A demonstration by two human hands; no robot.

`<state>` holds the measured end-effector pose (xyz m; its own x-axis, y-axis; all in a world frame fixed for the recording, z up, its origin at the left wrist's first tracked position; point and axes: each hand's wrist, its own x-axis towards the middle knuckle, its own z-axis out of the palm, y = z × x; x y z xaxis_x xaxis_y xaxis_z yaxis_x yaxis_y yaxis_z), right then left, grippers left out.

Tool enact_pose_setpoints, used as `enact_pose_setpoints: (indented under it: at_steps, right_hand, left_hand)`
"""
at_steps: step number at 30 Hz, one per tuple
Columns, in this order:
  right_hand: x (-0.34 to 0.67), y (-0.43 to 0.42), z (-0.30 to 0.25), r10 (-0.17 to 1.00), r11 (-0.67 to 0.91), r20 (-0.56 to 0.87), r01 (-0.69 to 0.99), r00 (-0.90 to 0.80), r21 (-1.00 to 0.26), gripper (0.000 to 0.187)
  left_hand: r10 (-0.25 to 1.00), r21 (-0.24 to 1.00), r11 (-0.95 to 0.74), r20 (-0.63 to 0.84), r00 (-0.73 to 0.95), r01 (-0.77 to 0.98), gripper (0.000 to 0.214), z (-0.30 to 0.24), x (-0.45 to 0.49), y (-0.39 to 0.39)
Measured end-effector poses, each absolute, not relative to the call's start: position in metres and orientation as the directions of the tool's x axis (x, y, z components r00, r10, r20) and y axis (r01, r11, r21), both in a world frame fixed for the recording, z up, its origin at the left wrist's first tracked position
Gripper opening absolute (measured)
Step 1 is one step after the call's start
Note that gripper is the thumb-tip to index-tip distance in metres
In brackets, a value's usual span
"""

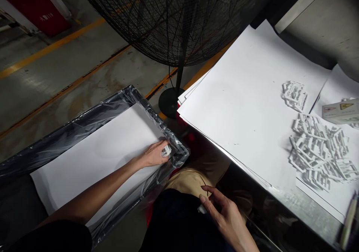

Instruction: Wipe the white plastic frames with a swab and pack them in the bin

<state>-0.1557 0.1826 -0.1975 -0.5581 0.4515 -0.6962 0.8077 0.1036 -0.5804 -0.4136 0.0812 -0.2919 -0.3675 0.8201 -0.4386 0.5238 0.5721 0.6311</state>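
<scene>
My left hand [154,154] reaches into the near right corner of a black tray [92,115] lined with clear plastic film. Its fingers are closed round a small bunch of white slotted frames [166,151], just above a white paper sheet [101,151] lying in the tray. My right hand [228,214] hovers over my lap with thumb and forefinger slightly apart and nothing visible between them. A small pale spot shows below the thumb; I cannot make out what it is. More white slotted frames [316,151] lie heaped on the table to the right.
Stacked white paper sheets [232,94] cover the metal table [303,210]. A small printed box [340,110] stands near the heap, and a pen-like tool [349,222] is at the right edge. A large black floor fan [185,23] stands beyond the tray, its base [169,102] on the floor.
</scene>
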Motion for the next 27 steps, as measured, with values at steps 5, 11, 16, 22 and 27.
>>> enact_pose_setpoints:
  at_steps: [5,11,16,22,27]
  right_hand:
    - [-0.155,0.182,-0.198,0.444,0.089,-0.712,0.817,-0.544,-0.569,0.054]
    - [-0.155,0.182,-0.198,0.452,0.082,-0.694,0.801,-0.56,-0.593,0.052]
    - [-0.151,0.186,-0.198,0.46,0.058,-0.692,0.796,-0.557,-0.602,0.052]
    - [-0.148,0.188,-0.198,0.447,0.052,-0.703,0.801,-0.553,-0.597,0.053]
    - [-0.147,0.189,-0.199,0.439,0.044,-0.708,0.8,-0.554,-0.598,0.054]
  left_hand:
    - [0.658,0.577,0.738,-0.5,-0.564,0.349,0.041,-0.292,-0.414,0.078]
    - [0.432,0.451,0.874,-0.555,-0.711,0.18,0.046,-0.298,-0.405,0.09]
    - [0.359,0.406,0.9,-0.489,-0.795,0.158,0.043,-0.304,-0.393,0.101]
    - [0.285,0.391,0.914,-0.44,-0.852,0.104,0.042,-0.306,-0.382,0.101]
    - [0.258,0.427,0.902,-0.431,-0.865,0.057,0.038,-0.31,-0.388,0.096]
